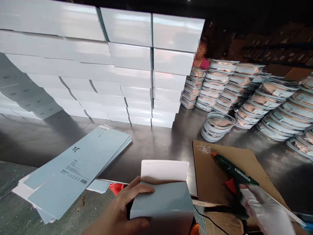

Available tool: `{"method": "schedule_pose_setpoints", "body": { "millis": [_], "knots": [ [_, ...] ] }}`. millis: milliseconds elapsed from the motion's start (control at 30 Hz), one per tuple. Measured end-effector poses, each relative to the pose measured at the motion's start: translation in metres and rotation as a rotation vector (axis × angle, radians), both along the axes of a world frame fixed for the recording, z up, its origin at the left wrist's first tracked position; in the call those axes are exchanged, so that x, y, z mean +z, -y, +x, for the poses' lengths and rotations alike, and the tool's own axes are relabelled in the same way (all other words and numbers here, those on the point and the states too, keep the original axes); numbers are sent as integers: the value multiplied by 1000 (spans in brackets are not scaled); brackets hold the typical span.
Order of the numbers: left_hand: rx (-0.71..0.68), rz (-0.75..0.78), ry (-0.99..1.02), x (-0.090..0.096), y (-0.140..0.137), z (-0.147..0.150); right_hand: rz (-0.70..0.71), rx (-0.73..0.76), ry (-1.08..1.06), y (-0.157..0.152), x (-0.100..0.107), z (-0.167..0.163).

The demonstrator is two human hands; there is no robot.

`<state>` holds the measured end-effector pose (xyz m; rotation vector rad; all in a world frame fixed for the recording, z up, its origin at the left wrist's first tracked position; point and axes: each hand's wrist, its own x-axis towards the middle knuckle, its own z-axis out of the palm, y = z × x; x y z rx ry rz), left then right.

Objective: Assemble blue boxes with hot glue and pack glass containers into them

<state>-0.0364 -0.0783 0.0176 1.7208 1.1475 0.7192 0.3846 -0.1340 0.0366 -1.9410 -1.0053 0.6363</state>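
Observation:
My left hand (132, 205) is closed around a pale blue cardboard box (163, 199), with the thumb along the near side and fingers over the top. The box's white inner flap (165, 170) stands up at the far end. On the right, a dark green hot glue gun (234, 171) with a red trigger lies on a flat piece of brown cardboard. Its orange nozzle points at a clump of strings of glue (204, 149). My right hand (267, 207), in a white glove, is at the gun's handle. Motion blurs its fingers, so their grip is unclear.
Flat, printed pale blue cartons (80, 163) lie overhanging the metal table's front edge at left. A wall of stacked white boxes (132, 78) stands behind. Several stacks of clear-lidded round packages (217, 85) fill the right back. A person (201, 62) is beyond them.

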Motion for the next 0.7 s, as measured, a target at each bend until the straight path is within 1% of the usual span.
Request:
{"method": "schedule_pose_setpoints", "body": {
  "millis": [33, 100, 133, 167, 200, 233, 267, 333, 367, 400, 433, 500, 567, 633, 700],
  "knots": [
    [-2, 11, -1, -2, 1, 1, 57, 79, -95, -1, -1, -21],
    [18, 10, -1, -8, 3, 3, 142, 467, -297, -8, -6, -68],
    [37, 2, 10, -11, 5, 5, 147, 591, -412, -13, -10, -90],
    [59, 2, 43, -15, 7, 7, 145, 685, -491, -17, -15, -109],
    [82, 14, 107, -18, 8, 10, 157, 733, -539, -21, -20, -122],
    [106, 35, 202, -21, 9, 13, 179, 749, -554, -23, -25, -131],
    [127, 64, 316, -24, 10, 16, 210, 756, -535, -23, -29, -135],
    [148, 129, 525, -27, 10, 20, 275, 788, -423, -23, -34, -133],
    [134, 163, 584, -28, 9, 21, 304, 821, -346, -22, -33, -130],
    [95, 195, 587, -26, 7, 20, 327, 860, -255, -22, -31, -126],
    [27, 222, 537, -24, 4, 18, 355, 906, -158, -23, -28, -123],
    [-147, 248, 367, -14, -2, 12, 422, 997, 2, -26, -20, -120],
    [-270, 212, 210, -2, -7, 6, 463, 1071, 74, -30, -13, -120],
    [-303, 163, 152, 9, -11, 2, 483, 1110, 104, -33, -9, -120],
    [-308, 130, 146, 16, -14, -1, 488, 1132, 137, -34, -6, -120]
  ]
}}
